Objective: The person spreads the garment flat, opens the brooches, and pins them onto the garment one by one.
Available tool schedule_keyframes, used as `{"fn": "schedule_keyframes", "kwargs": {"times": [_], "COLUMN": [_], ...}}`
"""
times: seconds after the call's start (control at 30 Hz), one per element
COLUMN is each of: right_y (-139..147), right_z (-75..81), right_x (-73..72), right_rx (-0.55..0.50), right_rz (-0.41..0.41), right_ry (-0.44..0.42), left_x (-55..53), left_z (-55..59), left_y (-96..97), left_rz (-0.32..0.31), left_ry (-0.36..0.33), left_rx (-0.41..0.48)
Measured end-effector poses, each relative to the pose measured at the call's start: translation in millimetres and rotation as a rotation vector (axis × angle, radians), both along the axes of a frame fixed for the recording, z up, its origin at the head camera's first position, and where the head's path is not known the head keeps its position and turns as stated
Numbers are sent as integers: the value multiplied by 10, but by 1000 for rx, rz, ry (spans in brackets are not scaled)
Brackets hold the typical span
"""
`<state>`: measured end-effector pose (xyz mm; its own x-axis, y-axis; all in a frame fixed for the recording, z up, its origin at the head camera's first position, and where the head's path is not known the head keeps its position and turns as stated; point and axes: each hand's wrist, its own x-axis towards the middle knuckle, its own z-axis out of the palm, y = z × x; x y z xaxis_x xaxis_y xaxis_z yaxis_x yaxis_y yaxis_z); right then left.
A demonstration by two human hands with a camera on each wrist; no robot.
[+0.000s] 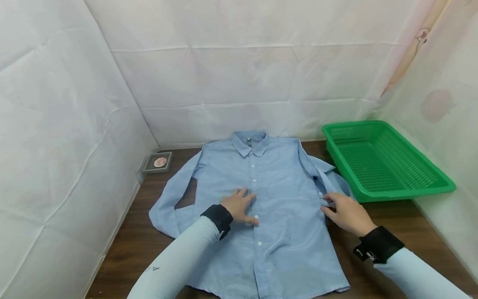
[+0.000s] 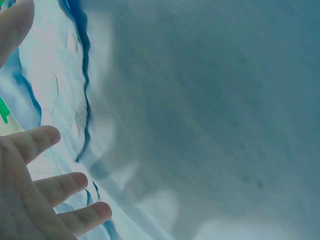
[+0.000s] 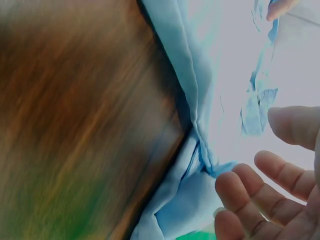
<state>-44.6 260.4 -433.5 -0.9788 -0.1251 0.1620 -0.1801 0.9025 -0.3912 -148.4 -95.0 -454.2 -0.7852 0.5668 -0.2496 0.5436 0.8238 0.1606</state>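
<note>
A light blue button-up shirt (image 1: 276, 199) lies face up on a dark brown table, its collar at the far side. My left hand (image 1: 239, 206) is over the middle of its front by the button placket, fingers and thumb spread. In the left wrist view the fingers (image 2: 65, 187) hold nothing; whether they touch the cloth, I cannot tell. At the shirt's right edge, beside the bent sleeve and its cuff, is my right hand (image 1: 347, 211). The right wrist view shows its fingers (image 3: 270, 200) loosely bent and the thumb apart, with no cloth between them.
A green plastic basket (image 1: 392, 194) stands at the back right, close to the right sleeve. On the back left lies a small grey square case (image 1: 149, 166) with a pink round piece. White sheeting (image 1: 239, 83) hangs around the table (image 1: 127, 249) on three sides.
</note>
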Motion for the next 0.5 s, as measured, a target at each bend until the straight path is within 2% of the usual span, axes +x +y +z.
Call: {"fn": "schedule_keyframes", "kwargs": {"times": [0.1,0.2,0.33,0.43,0.5], "right_y": [19,56,165,248,290], "right_z": [-34,-68,-114,-164,-211], "right_x": [-30,-42,-2,55,84], "right_rx": [1,20,59,88,107], "right_rz": [-22,-48,-114,-191,-231], "right_ry": [52,94,74,22,1], "left_x": [-30,-31,22,60,76], "left_z": [4,94,194,171,116], "left_y": [-176,-447,-827,-1013,-1048], "left_rz": [58,156,250,255,233], "left_ry": [41,85,72,45,46], "left_rx": [20,67,130,162,163]}}
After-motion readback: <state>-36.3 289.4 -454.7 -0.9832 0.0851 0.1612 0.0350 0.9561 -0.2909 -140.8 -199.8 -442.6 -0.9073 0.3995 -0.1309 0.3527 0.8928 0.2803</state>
